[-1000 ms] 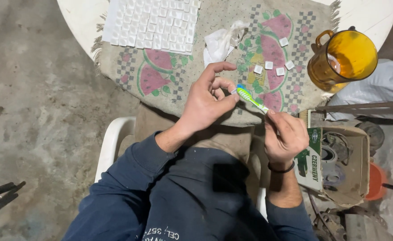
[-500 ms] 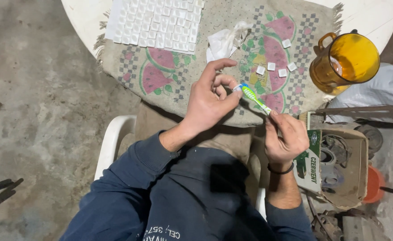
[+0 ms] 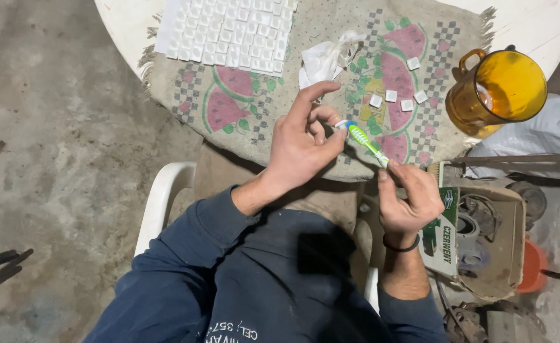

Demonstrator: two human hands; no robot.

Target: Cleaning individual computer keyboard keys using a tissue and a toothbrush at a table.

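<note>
Landmark: the watermelon cloth [image 3: 242, 108] on the white table [image 3: 127, 25] is used for all places.
Left hand: the left hand [image 3: 305, 149] is held over the near edge of the cloth. A small white tile [image 3: 341, 124] is pinched between thumb and fingers.
Right hand: the right hand [image 3: 410, 197] is kept just off the near edge of the cloth. It is closed around the handle of a green toothbrush [image 3: 366, 143].
Toothbrush: the brush end is pressed against the pinched tile.
How the tile looks: small, square, white. Most of it is hidden by the fingers.
How the tile may handle: it is judged to be light, hard and a bit slippery. It is best held by its edges, so the flat face is left free.
Other tiles: a white sheet of tiles [image 3: 229, 28] is laid on the far side of the cloth. Four loose tiles [image 3: 391, 96] are seen in the middle.
Also there: crumpled paper [image 3: 321, 60] on the cloth, a yellow jug [image 3: 496, 92] at its right edge.
</note>
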